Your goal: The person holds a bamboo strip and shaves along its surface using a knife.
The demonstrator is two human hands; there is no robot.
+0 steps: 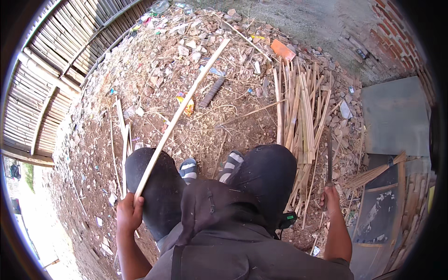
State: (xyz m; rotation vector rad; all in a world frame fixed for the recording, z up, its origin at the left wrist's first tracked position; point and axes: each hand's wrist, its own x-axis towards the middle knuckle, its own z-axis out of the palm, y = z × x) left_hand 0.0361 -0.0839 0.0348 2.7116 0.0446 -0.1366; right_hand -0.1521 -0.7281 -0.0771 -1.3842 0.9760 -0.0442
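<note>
My left hand [129,213] is closed around the lower end of a long, pale bamboo strip [179,112]. The strip slants away and to the right, passing over my left knee. Off to my right side, my right hand [332,200] grips the handle of a long knife [330,158], its dark blade pointing away from me. The knife is apart from the strip. Between the knife and my right knee lies a pile of split bamboo strips [303,107]. A few more strips [125,135] lie on the ground beyond my left knee.
Rubble and litter cover the dirt ground. A dark, short cylindrical piece [212,92] lies ahead, and an orange brick-like slab [283,49] farther off. A bamboo fence [46,88] stands left; a grey sheet [396,116] and a bundle of thin sticks [375,172] are right.
</note>
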